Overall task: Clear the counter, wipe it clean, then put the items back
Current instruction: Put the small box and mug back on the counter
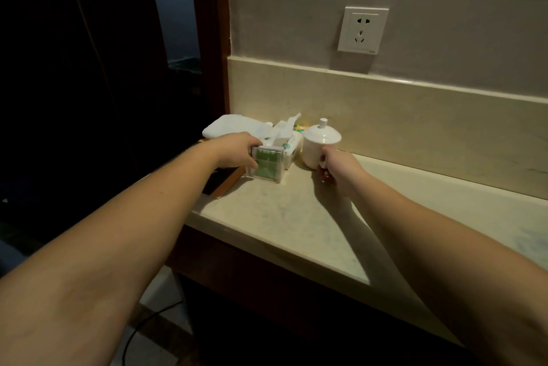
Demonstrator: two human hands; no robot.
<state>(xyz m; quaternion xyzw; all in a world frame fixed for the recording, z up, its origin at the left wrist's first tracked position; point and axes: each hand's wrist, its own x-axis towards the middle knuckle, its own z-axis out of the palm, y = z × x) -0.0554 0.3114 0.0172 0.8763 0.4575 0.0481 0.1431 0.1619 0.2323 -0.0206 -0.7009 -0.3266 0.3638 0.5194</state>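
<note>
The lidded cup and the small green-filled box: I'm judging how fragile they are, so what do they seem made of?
Lidded cup: probably glazed ceramic, being glossy white with a ribbed wall and knobbed lid. Green-filled box: looks like clear hard plastic or acrylic, since its see-through walls show green packets inside; glass cannot be ruled out.

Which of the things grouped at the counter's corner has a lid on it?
The white ribbed cup, held at its handle by the right hand. The clear box of green packets under the left hand and the tissue pack have none.
</note>
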